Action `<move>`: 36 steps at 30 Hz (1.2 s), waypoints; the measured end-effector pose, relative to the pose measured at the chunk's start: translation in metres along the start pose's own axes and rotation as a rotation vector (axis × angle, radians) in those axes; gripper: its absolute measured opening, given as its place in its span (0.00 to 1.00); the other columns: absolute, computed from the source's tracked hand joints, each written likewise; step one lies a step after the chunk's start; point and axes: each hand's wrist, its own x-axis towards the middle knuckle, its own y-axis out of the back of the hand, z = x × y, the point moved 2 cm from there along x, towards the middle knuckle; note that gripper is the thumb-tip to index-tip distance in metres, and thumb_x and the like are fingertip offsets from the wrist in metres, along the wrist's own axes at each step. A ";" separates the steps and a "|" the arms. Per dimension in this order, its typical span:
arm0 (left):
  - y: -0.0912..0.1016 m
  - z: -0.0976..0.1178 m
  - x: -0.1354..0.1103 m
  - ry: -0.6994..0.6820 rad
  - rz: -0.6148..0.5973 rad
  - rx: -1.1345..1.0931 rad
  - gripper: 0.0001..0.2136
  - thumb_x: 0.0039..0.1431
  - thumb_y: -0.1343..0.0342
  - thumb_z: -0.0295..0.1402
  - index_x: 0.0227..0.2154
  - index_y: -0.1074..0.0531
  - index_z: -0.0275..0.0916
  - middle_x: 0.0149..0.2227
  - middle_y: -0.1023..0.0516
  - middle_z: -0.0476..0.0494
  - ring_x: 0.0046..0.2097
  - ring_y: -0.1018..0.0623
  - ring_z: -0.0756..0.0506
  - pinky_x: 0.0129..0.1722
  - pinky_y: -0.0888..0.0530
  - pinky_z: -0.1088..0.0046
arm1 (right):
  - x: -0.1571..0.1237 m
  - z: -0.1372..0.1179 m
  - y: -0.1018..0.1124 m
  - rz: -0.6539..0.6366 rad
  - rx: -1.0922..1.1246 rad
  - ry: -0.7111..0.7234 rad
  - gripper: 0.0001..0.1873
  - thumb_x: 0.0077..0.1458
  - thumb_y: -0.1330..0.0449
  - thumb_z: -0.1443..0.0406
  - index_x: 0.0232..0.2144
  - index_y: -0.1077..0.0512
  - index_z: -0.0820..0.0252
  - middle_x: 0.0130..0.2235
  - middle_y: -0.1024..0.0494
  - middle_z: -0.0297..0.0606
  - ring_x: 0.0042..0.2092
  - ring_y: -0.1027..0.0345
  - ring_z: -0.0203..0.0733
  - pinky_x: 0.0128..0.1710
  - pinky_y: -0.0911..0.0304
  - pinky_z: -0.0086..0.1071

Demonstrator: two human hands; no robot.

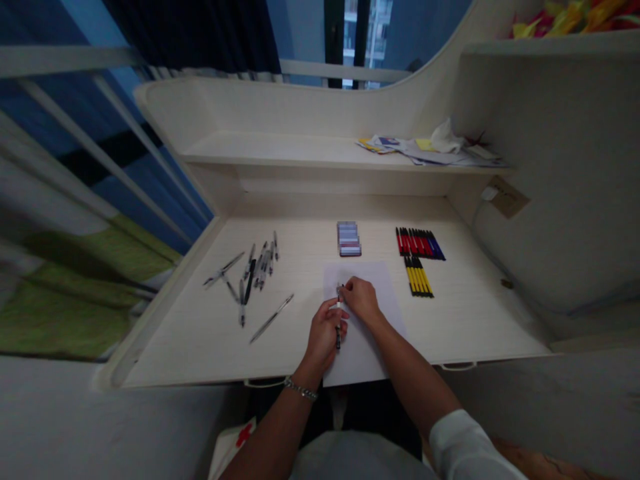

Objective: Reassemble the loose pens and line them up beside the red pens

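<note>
over the left part of the white sheet (367, 360), the left hand (324, 331) curls its fingers closed round a pen (339, 305), likely steadying it for the right hand (363, 299), whose fingers pinch closed on its far end.

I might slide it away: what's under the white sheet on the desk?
The desk shows beside the white sheet; anything beneath is covered. Over it, the left hand holds a pen, with the right hand at its far end.

Phone (349, 239) behind ppr (360, 363); pens (419, 277) L/R
</note>
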 end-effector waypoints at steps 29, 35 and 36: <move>-0.007 -0.007 -0.006 -0.012 -0.042 0.057 0.17 0.49 0.43 0.33 0.43 0.31 0.38 0.28 0.27 0.48 0.21 0.32 0.55 0.19 0.39 0.80 | -0.006 0.009 0.023 -0.074 -0.209 -0.114 0.15 0.54 0.45 0.58 0.29 0.22 0.61 0.33 0.20 0.47 0.39 0.28 0.45 0.40 0.41 0.32; -0.015 -0.009 -0.006 -0.031 -0.056 0.060 0.17 0.49 0.43 0.34 0.43 0.31 0.38 0.28 0.26 0.48 0.21 0.32 0.54 0.19 0.38 0.79 | -0.027 0.009 0.029 -0.209 0.451 0.011 0.17 0.52 0.43 0.54 0.29 0.23 0.62 0.30 0.21 0.38 0.33 0.29 0.39 0.35 0.38 0.29; -0.017 -0.010 -0.006 -0.032 -0.064 0.064 0.17 0.49 0.43 0.34 0.43 0.31 0.38 0.28 0.26 0.48 0.21 0.31 0.54 0.19 0.39 0.79 | -0.028 0.010 0.029 -0.209 0.512 0.004 0.16 0.49 0.41 0.54 0.29 0.23 0.62 0.30 0.21 0.38 0.32 0.29 0.39 0.34 0.38 0.30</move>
